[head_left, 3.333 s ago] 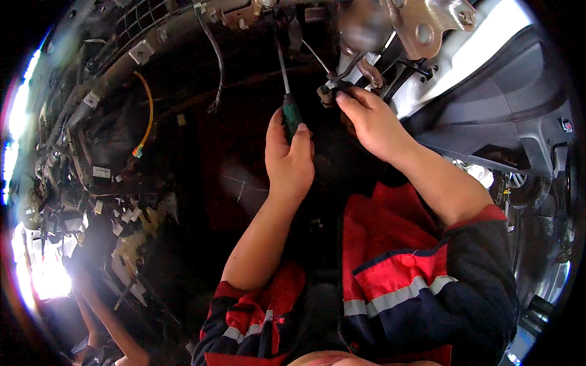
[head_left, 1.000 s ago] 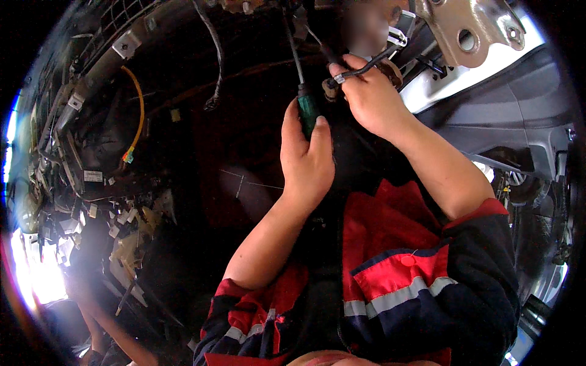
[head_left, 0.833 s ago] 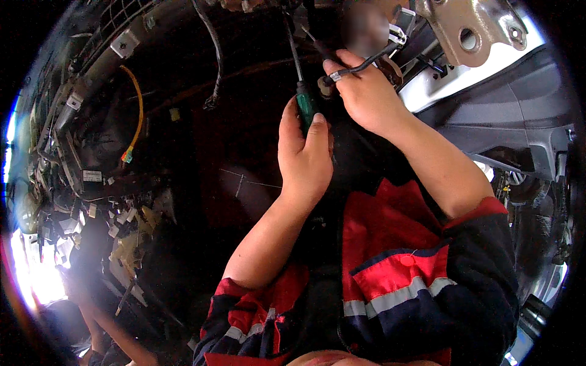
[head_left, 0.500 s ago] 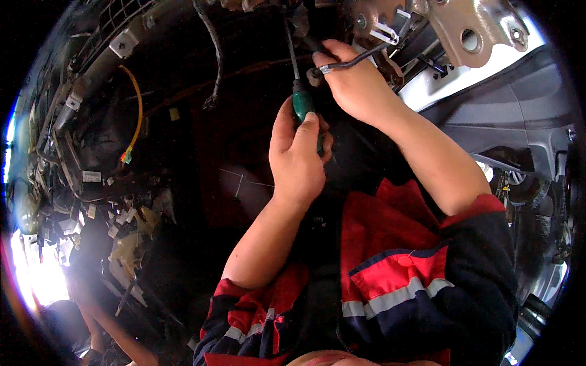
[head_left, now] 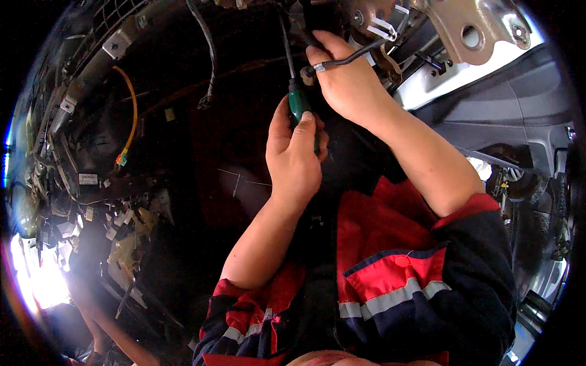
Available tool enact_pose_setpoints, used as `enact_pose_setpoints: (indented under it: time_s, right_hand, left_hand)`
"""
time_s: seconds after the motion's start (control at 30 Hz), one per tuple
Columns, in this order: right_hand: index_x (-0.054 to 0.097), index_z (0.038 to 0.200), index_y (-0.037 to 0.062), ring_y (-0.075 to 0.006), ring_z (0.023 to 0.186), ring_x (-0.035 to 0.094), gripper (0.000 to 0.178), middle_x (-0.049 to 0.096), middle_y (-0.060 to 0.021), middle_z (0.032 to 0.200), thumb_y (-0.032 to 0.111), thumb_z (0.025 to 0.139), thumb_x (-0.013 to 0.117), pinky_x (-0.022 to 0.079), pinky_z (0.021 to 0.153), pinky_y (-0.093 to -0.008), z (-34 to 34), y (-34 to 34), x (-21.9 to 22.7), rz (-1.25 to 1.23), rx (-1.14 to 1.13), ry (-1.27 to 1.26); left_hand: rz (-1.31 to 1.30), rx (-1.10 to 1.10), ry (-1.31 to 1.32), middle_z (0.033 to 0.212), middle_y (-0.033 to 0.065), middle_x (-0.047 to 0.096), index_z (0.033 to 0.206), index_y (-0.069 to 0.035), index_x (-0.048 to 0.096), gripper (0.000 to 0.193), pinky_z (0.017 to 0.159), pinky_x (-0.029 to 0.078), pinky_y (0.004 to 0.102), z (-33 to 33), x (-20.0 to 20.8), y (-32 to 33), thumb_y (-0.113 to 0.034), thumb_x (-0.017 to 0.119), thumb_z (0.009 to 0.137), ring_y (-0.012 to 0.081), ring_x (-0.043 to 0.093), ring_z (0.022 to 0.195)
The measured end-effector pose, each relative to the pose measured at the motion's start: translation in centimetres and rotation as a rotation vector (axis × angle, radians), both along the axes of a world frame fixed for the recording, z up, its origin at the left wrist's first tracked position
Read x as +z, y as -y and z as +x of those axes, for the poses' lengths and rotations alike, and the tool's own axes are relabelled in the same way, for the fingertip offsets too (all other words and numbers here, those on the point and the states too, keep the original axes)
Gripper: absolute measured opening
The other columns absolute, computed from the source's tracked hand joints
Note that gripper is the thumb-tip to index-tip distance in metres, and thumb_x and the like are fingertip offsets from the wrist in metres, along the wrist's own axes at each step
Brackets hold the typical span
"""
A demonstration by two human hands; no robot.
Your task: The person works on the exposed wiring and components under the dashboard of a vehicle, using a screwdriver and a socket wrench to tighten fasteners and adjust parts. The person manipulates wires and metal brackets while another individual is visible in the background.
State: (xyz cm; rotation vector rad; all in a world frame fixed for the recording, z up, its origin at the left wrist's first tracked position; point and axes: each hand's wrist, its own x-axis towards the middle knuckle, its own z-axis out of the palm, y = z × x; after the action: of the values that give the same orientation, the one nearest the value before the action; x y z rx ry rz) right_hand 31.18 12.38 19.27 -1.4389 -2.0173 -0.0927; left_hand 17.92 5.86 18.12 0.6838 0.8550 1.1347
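A screwdriver with a green handle is held upright in my left hand, the thumb lying along the handle. Its long metal shaft runs up among dark parts at the top, where the tip is lost in shadow. To the right, my right hand reaches up with bent fingers around a dark part I cannot make out. Across the back of that hand lies a thin black cable with a silvery band, leading to a white clip.
At the upper right is a brown metal bracket with a round hole. A wrapped wire bundle and an orange cable hang to the left. Another person's arms show at lower left, below tangled wiring and pale connectors.
The view has shifted slightly, moving most things a little leftward. Both hands keep their grips, and the screwdriver stays in nearly the same place.
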Motion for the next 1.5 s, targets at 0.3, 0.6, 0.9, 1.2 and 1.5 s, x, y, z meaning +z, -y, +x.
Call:
enact_pose_setpoints:
  time_s: [0.3,0.6,0.9,1.2,1.5]
  right_hand:
    - [0.05,0.127,0.0049,-0.0401,0.094,0.06,0.036,0.061,-0.0252,0.104,0.017,0.093,0.046,0.049,0.081,-0.04,-2.4,-0.2,2.6,-0.318,-0.073,-0.324]
    - [0.049,0.127,0.0039,-0.0396,0.093,0.061,0.037,0.062,-0.0248,0.104,0.017,0.093,0.047,0.049,0.08,-0.0403,-2.0,0.5,1.8,-0.141,-0.048,-0.279]
    - [0.05,0.127,0.0039,-0.0402,0.095,0.06,0.036,0.061,-0.0256,0.106,0.017,0.093,0.046,0.048,0.082,-0.0396,-1.8,0.5,1.6,-0.155,-0.037,-0.285]
    - [0.05,0.127,0.0035,-0.0393,0.089,0.061,0.037,0.061,-0.0252,0.102,0.017,0.093,0.047,0.049,0.078,-0.0406,-1.5,0.3,0.9,-0.08,0.008,-0.224]
    - [0.049,0.126,0.0018,-0.0378,0.085,0.061,0.037,0.06,-0.0252,0.102,0.016,0.092,0.047,0.049,0.075,-0.0395,-1.9,0.7,1.1,-0.179,-0.078,-0.294]
  left_hand:
    - [0.023,0.013,-0.028,0.082,0.0026,0.053,0.133,0.0,0.035,0.043,0.047,0.036,0.0202,-0.7,0.3,-0.3,-0.01,0.045,0.093,0.0064,0.046,0.057]
    - [0.033,-0.003,-0.044,0.082,0.0023,0.052,0.133,0.0,0.035,0.042,0.048,0.036,0.0204,-0.4,-0.3,-0.3,-0.011,0.045,0.094,0.0061,0.046,0.059]
    - [0.021,-0.016,-0.027,0.084,0.0026,0.052,0.133,-0.001,0.035,0.042,0.048,0.036,0.02,-0.1,-0.5,-0.2,-0.011,0.045,0.094,0.0063,0.046,0.06]
    - [0.01,-0.006,-0.008,0.082,0.002,0.051,0.133,-0.001,0.034,0.042,0.047,0.035,0.02,-0.1,-0.5,-0.2,-0.011,0.046,0.094,0.006,0.045,0.058]
    - [0.018,-0.013,-0.068,0.088,0.004,0.056,0.131,-0.001,0.039,0.042,0.05,0.037,0.0218,-0.3,-1.1,-0.3,-0.014,0.048,0.092,0.0109,0.05,0.064]
